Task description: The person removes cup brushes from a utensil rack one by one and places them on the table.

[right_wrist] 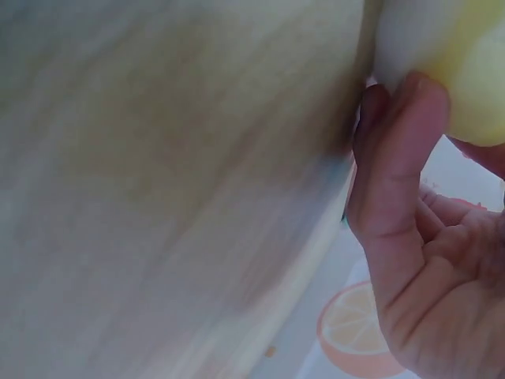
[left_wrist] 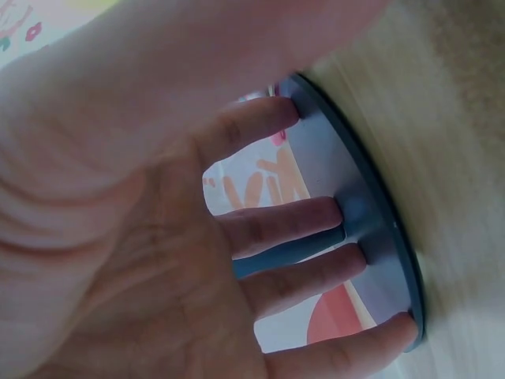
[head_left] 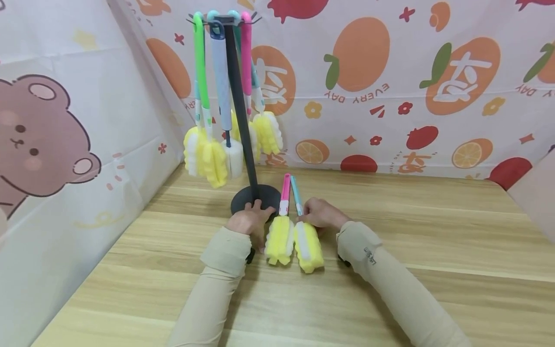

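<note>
My left hand (head_left: 251, 221) spreads its fingers on the round black base (head_left: 239, 200), fingertips touching it; just to their right the pink-handled brush (head_left: 279, 241) lies on the table (head_left: 433, 231), and beside that my right hand (head_left: 323, 213), fingers curled, pinches the blue-handled brush (head_left: 297, 193) by its sponge head (head_left: 309, 246)

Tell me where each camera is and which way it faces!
Head: worn on the head, facing forward and down at the stand, brushes and table; left grip, right grip and sleeves show.
Left wrist: from that wrist, faces the stand's base; palm and fingers show.
Right wrist: from that wrist, faces a sponge head; right grip shows.
Shared: head and left wrist show the stand's base.
</note>
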The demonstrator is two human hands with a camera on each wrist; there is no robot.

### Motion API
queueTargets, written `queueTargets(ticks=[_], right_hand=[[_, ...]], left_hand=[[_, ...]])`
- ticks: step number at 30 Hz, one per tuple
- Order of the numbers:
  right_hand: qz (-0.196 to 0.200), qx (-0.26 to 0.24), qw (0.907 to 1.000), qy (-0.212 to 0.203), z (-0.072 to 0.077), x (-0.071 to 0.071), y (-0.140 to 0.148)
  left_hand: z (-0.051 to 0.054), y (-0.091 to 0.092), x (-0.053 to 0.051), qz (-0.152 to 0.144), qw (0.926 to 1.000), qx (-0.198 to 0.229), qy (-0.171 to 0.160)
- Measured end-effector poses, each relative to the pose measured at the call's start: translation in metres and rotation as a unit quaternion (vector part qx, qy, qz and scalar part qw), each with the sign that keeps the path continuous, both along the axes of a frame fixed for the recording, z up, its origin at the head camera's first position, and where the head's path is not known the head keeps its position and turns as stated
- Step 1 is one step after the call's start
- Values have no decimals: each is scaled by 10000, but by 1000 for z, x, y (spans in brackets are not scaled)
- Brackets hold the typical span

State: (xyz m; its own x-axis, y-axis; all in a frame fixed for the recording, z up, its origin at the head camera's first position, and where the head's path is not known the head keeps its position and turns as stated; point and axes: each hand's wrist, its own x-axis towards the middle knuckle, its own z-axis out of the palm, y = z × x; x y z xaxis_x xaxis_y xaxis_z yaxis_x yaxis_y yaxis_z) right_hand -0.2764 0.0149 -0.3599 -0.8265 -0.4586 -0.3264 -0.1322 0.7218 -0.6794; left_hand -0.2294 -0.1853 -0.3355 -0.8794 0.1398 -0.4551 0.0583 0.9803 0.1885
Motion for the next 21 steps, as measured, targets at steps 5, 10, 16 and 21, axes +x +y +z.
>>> queueTargets(ticks=[5, 10, 16, 21], right_hand=[[34, 1, 10000, 31, 2, 1, -3], [-3, -39, 10000, -17, 3, 3, -5], [-64, -121, 9999, -68, 4, 6, -3], [-62, -143, 9999, -52, 2, 6, -1]], left_hand=[[2, -2, 0, 109, 9999, 112, 29], [4, -3, 1, 102, 9999, 101, 37], [4, -2, 1, 95, 9999, 127, -40], [3, 0, 0, 63, 9999, 124, -22]])
